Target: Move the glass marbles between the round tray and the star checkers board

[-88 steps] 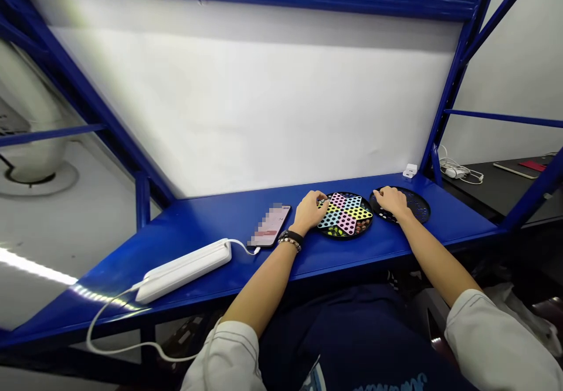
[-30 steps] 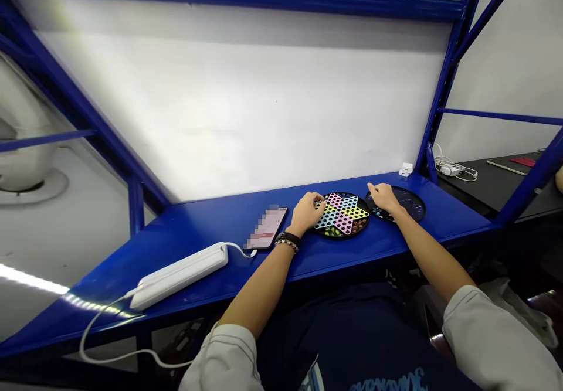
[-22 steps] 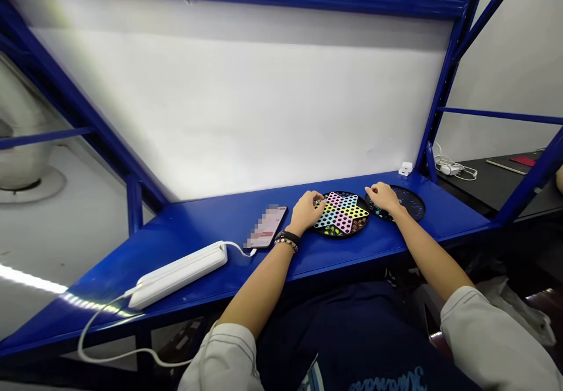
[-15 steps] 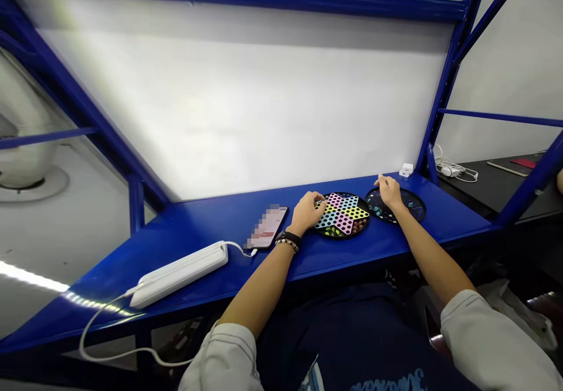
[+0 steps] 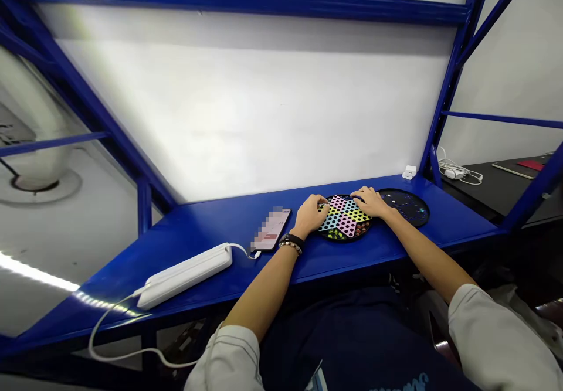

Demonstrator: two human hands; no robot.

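Note:
A round Chinese checkers board [image 5: 346, 227] with a pink, yellow and light-blue star lies on the blue table; colored pieces show in the pockets around the star. At its left edge, my left hand [image 5: 309, 215] has its fingers curled onto the board, with the thumb over the star's left side. My right hand [image 5: 373, 202] is at the board's upper right, thumb and fingers bent down onto it. Whether a small piece sits under the fingertips is hidden. Just right of the board is a round black tray [image 5: 411, 208] with small dark-blue bits and a pale one, partly behind my right wrist.
A phone [image 5: 271, 231] on a charging cable lies left of the board. A long white power strip [image 5: 187, 275] is farther left. A white charger [image 5: 409, 172] stands at the back right. Blue frame posts [image 5: 451, 74] and a white back panel [image 5: 281, 104] enclose the table [image 5: 220, 221].
My right hand has moved left from over the black tray to the board's upper right. My left hand stays at the board's left edge. The view has shifted slightly.

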